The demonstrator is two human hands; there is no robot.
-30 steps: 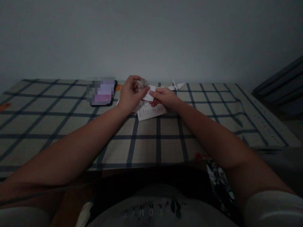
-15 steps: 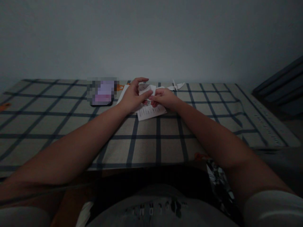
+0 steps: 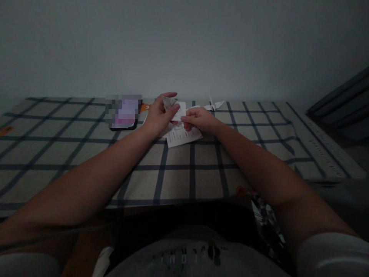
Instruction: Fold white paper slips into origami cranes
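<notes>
A small folded piece of white paper [image 3: 181, 109] is held between my two hands above the table. My left hand [image 3: 161, 113] grips its left side, thumb pressed on the front and index finger stretched out beyond it. With thumb and fingers pinched, my right hand [image 3: 198, 118] holds the lower right corner. Below the hands lies a printed sheet [image 3: 184, 136] with lines of text, partly covered by them. Behind my right hand rests a folded white paper shape [image 3: 215, 104] with pointed ends, like a paper crane.
A phone [image 3: 123, 113], its lit screen blurred out, lies left of my hands. The checked tablecloth [image 3: 178, 184] covers the table, which meets a plain wall [image 3: 184, 46] at the back. Dark slatted panels [image 3: 343, 104] stand at the far right.
My left hand has shifted slightly left and turned, and the paper has moved left with it. A pointed grey-patterned flap now shows beside the left thumb. My right hand has barely moved.
</notes>
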